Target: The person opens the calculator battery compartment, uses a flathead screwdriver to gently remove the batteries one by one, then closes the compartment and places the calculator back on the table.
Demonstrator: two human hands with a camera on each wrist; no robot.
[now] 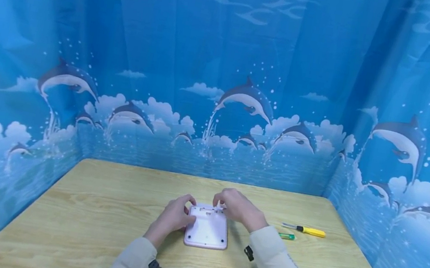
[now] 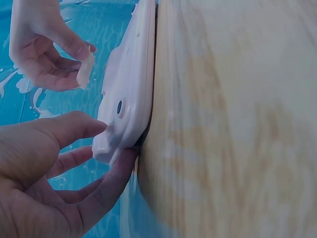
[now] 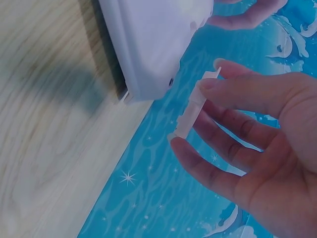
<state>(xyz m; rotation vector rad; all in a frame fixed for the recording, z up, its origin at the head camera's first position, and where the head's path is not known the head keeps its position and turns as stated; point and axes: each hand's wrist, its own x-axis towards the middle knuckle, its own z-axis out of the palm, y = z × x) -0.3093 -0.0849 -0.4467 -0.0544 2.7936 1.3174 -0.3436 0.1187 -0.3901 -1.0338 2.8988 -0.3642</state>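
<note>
A pale pink calculator [image 1: 207,231] lies on the table with its back up and an open battery slot [image 1: 209,210] along the far end. My left hand [image 1: 173,218] grips its left edge near the far corner, thumb on the back and a finger at the lower edge. Just over the far right corner, my right hand [image 1: 238,205] pinches a small whitish battery cover [image 3: 193,106] between thumb and fingers. In the right wrist view the cover is held tilted, apart from the calculator body.
A yellow-handled screwdriver [image 1: 312,232] lies on the wooden table [image 1: 110,211] to the right. Nearer lies a green battery [image 1: 287,236], partly hidden by the right sleeve. A blue dolphin-print curtain [image 1: 226,61] surrounds the table's back and sides.
</note>
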